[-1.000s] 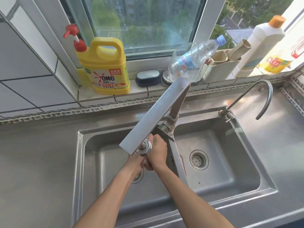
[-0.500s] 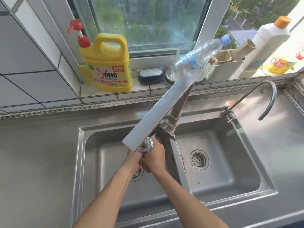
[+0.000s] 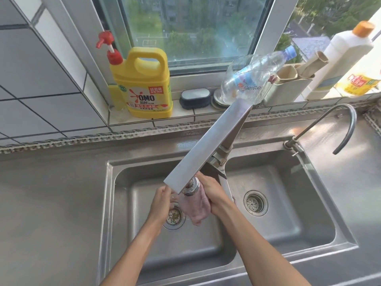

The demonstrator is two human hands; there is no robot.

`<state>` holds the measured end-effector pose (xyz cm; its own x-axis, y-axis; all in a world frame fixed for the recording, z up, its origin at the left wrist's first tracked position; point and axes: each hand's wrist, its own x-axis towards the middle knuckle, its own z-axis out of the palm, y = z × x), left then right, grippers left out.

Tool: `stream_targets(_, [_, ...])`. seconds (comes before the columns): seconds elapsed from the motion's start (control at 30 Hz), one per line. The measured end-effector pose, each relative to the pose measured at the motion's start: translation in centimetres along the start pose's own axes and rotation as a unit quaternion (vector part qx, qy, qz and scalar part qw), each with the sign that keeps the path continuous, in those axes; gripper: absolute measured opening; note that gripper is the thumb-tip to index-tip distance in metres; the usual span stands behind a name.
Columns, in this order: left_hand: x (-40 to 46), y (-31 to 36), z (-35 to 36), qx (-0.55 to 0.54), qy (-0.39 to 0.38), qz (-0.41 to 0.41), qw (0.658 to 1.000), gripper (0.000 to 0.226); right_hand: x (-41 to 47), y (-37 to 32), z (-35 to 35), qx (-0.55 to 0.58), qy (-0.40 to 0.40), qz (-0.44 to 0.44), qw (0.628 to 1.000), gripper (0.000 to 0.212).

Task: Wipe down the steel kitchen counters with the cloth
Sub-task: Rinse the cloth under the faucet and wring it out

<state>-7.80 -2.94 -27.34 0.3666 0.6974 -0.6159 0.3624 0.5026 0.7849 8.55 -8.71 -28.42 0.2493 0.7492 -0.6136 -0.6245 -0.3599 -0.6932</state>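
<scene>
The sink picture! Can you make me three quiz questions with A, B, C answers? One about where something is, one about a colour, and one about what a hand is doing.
1. Where does the yellow detergent jug stand?
A. in the sink
B. on the window ledge
C. on the floor

2. What colour is the pump top on that jug?
A. red
B. green
C. black

3. What is the right hand doing?
A. resting flat on the counter
B. pointing at the window
C. gripping the pink cloth

Answers: 1 B, the jug sits on the tiled ledge beneath the window. 2 A, the pump is plainly red. 3 C, its fingers curl round the cloth under the tap head, above the left basin.
</scene>
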Motion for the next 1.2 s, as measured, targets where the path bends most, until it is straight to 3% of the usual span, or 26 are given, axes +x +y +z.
stream_targets(0.1, [-0.1, 1.4, -0.4, 0.012, -0.119, 0.023, 0.993, 0.062, -0.3, 0.2, 0.6, -0.017, -0.071, 0.047, 0.996, 0.019])
stream_targets(0.17, [0.3, 1.1, -0.6, 0.046, -0.118, 0.019, 0.992, 0.044, -0.6, 0.2, 1.1, -0.042, -0.080, 0.056, 0.994, 0.016])
stream_targets(0.23, [0.5, 0.9, -1.0, 0.055, -0.090, 0.018, 0.994, 0.031, -0.8, 0.3, 0.9, -0.065, -0.052, 0.048, 0.995, 0.028])
stream_targets(0.37, [0.0, 1.1, -1.0, -0.013, -0.062, 0.055, 0.996, 0.014, -1.5, 1.3, -0.2, -0.082, -0.005, 0.037, 0.996, 0.072])
stream_targets(0.47, [-0.9, 1.7, -0.9, -0.105, -0.063, 0.019, 0.992, 0.022, -2.0, 2.7, -0.3, -0.097, -0.029, 0.069, 0.992, 0.059])
stream_targets(0.6, [-1.2, 2.0, -1.6, -0.123, -0.070, -0.050, 0.989, 0.039, -2.4, 4.1, 0.9, -0.079, -0.100, 0.110, 0.986, 0.061])
stream_targets(0.67, [-1.2, 1.9, -1.8, -0.124, -0.052, -0.069, 0.989, 0.038, -2.2, 4.1, 1.8, -0.071, -0.081, 0.093, 0.990, 0.050])
stream_targets(0.8, [-1.0, 1.4, -2.0, -0.131, -0.027, -0.037, 0.990, 0.025, -1.8, 3.1, 2.6, -0.091, 0.068, 0.038, 0.993, 0.037])
stream_targets(0.87, [-0.9, 1.3, -1.7, -0.135, -0.014, -0.035, 0.990, 0.028, -2.0, 2.4, 2.7, -0.066, 0.068, 0.014, 0.995, 0.035])
stream_targets(0.97, [-0.3, 1.4, -0.8, -0.167, -0.002, -0.034, 0.985, 0.032, -2.7, 1.7, 2.8, -0.066, 0.070, -0.017, 0.995, 0.048])
stream_targets(1.1, [0.4, 2.4, 1.1, -0.178, 0.050, -0.025, 0.983, 0.010, -3.9, 1.7, 3.4, -0.165, 0.064, -0.174, 0.969, 0.025])
stream_targets(1.17, [0.4, 2.7, 2.4, -0.164, 0.061, -0.039, 0.984, 0.021, -4.3, 2.1, 4.7, -0.212, 0.077, -0.174, 0.959, 0.011])
stream_targets(1.2, [0.5, 2.8, 2.9, -0.170, 0.058, -0.055, 0.982, 0.030, -4.4, 2.2, 5.4, -0.232, 0.099, -0.158, 0.955, 0.016])
